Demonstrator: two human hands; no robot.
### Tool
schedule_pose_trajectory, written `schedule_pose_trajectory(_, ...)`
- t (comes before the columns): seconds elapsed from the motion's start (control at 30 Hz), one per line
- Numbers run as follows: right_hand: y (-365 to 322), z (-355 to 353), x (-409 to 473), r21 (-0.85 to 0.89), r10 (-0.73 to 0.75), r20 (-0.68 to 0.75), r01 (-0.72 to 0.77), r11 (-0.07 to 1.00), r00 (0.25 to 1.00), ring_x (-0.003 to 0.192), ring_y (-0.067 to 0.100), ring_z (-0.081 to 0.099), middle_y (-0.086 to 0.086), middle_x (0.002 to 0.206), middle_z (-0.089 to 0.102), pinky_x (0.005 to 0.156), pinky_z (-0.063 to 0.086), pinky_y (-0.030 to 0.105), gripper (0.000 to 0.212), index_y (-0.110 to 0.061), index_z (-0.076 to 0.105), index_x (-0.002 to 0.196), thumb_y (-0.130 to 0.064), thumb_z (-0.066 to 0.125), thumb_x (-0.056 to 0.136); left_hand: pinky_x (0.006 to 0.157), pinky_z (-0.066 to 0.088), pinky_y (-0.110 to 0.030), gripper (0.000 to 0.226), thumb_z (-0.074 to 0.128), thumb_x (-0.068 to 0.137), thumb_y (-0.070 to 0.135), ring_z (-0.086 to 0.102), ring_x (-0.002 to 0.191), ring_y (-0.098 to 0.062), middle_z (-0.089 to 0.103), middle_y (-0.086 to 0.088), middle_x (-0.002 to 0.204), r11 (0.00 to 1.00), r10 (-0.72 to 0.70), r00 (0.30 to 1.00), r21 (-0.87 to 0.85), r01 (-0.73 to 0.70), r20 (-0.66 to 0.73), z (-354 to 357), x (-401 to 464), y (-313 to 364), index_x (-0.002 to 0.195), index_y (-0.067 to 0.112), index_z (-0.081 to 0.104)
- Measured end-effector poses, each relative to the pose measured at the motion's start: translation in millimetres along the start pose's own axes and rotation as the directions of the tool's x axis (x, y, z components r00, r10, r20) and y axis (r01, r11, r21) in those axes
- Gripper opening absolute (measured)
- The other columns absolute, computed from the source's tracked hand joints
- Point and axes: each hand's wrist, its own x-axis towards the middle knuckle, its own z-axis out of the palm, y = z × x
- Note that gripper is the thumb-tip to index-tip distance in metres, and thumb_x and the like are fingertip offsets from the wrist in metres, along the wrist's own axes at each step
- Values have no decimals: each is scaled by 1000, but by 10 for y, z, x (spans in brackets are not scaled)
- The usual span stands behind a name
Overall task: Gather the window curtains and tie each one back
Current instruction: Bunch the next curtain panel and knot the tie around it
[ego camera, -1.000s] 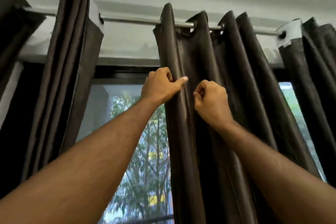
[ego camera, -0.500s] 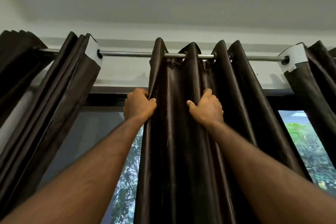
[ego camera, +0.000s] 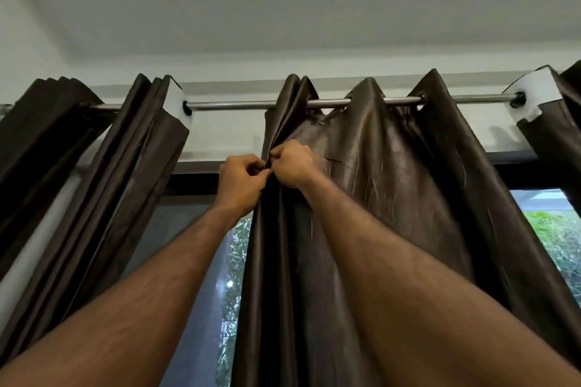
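A dark brown shiny curtain (ego camera: 386,192) hangs by eyelets from a metal rod (ego camera: 239,104) in the middle of the view. Both my hands are raised to its left edge, just below the rod. My left hand (ego camera: 240,184) pinches that edge with curled fingers. Touching it from the right, my right hand (ego camera: 294,163) grips the same edge fold, and the cloth stretches flatter to the right of it. A second brown curtain (ego camera: 135,185) hangs bunched in folds on the left.
A third curtain (ego camera: 559,135) hangs at the right end of the rod, and another bunch (ego camera: 41,141) at the far left. Behind them is a dark-framed window (ego camera: 191,261) with trees outside. White wall and ceiling lie above.
My right hand moved left across the curtain to meet my left hand at its left edge. The folds spread and flattened to the right. The view tilted upward.
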Motion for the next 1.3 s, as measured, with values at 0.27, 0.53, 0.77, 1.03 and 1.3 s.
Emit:
schedule_pose_trajectory(0.27, 169, -108, 18, 43, -9, 150, 2, 999, 989, 80, 25, 57, 9, 85, 60, 91, 54, 44, 28, -17, 63, 69, -6, 51, 92, 59, 57, -41, 34, 67, 65, 51, 69, 70, -25, 69, -1, 67, 999, 4, 999, 33, -6, 53, 186, -180, 89, 73, 18, 70)
schedule_pose_trajectory(0.53, 982, -465, -324, -269, 100, -454, -243, 932, 885, 121, 29, 54, 8, 126, 58, 100, 49, 44, 39, -20, 66, 121, -44, 69, 90, 66, 48, -28, 9, 77, 84, 22, 64, 71, -12, 65, 5, 68, 990, -18, 1000, 139, 17, 4, 436, -287, -30, 89, 14, 77)
schedule_pose_trajectory(0.77, 1541, -598, -458, -128, 399, -376, -473, 872, 836, 117, 32, 60, 12, 128, 61, 96, 55, 50, 47, -17, 52, 133, -37, 68, 94, 73, 60, -39, 16, 79, 83, 30, 68, 73, -15, 71, 1, 72, 999, 18, 1000, 47, -18, 3, 447, -314, -109, 86, 15, 78)
schedule_pose_trajectory(1.03, 722, -59, -355, -144, 173, -229, -209, 967, 958, 108, 36, 65, 15, 113, 69, 84, 52, 36, 16, -8, 70, 98, -12, 55, 96, 74, 58, -34, 9, 80, 82, 17, 68, 73, -13, 74, -3, 75, 999, 37, 998, 35, -39, 57, 313, -285, -186, 87, 9, 79)
schedule_pose_trajectory(1.3, 418, 15, -141, -81, 16, 61, -11, 997, 998, 100, 31, 66, 14, 108, 68, 89, 57, 39, 21, -22, 65, 80, -25, 58, 99, 78, 60, -47, 7, 77, 85, 14, 73, 79, -22, 75, -3, 78, 998, -2, 999, -59, 5, 53, 291, -333, -302, 90, 10, 78)
